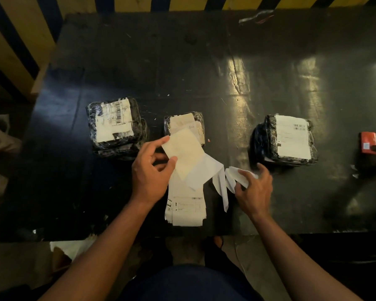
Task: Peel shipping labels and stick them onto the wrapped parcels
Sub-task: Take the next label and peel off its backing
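Three wrapped parcels sit in a row across the middle of the dark tabletop (204,61): the left parcel (115,127) and the right parcel (287,140) each carry a printed label on top, while the middle parcel (183,126) shows pale sheets on its top whose print is not readable. The left hand (150,170) pinches a cream sheet (182,153) between thumb and fingers, raised just in front of the middle parcel; this looks like a label or its backing being parted so the sticky face comes free. A white strip (206,172) trails from that sheet toward the right hand (254,187), whose fingers curl round crumpled white paper (237,177), probably peeled liner kept out of the way. Beneath the left hand, near the tabletop's near edge, lies the label stack (185,209), close by so the next label is ready. An orange box (368,145) rests by the right edge, well apart from the parcels. The middle parcel seems to be the one in hand, and the peel is not finished.
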The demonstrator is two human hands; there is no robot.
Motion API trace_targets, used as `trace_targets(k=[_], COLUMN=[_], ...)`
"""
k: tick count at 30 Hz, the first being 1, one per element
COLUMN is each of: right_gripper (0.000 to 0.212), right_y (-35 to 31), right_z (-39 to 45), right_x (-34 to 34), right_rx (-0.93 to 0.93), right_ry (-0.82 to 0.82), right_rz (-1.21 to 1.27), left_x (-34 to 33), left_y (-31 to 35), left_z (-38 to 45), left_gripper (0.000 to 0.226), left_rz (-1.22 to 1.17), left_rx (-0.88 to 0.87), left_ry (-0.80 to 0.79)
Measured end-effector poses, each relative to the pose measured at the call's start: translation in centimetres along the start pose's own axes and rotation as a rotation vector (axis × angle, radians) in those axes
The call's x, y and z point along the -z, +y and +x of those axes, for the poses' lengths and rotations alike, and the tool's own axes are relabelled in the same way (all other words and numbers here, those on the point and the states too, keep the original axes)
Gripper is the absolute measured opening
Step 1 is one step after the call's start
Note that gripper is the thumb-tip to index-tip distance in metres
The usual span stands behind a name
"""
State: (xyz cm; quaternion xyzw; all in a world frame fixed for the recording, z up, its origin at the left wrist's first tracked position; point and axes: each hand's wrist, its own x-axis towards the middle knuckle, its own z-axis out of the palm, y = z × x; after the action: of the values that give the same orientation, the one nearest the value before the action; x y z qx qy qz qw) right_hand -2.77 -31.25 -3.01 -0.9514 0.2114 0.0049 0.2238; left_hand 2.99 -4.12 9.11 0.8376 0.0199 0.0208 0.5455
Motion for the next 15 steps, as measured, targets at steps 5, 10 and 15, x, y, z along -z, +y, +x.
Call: trace_targets(k=[5,10,15], right_gripper=[0.035,0.023,0.035], right_y=[-2.7,-8.3,-14.7], right_z=[0.4,-0.6,-3.4], right_x=[3.8,7.9,9.0], right_rx=[0.076,0.345,0.651], right_ry=[0.218,0.312,0.164], right_rz=[0.038,0.276,0.158], left_x=[-0.6,-1.1,-1.7], left_y=[0.6,0.8,0.8], left_z=[0.6,0.9,0.9], left_gripper=[0.052,0.052,0.051], left_rz=[-0.033,-0.042,-0.041], left_rx=[-0.003,0.008,0.020], left_ry=[0.009,0.014,0.028])
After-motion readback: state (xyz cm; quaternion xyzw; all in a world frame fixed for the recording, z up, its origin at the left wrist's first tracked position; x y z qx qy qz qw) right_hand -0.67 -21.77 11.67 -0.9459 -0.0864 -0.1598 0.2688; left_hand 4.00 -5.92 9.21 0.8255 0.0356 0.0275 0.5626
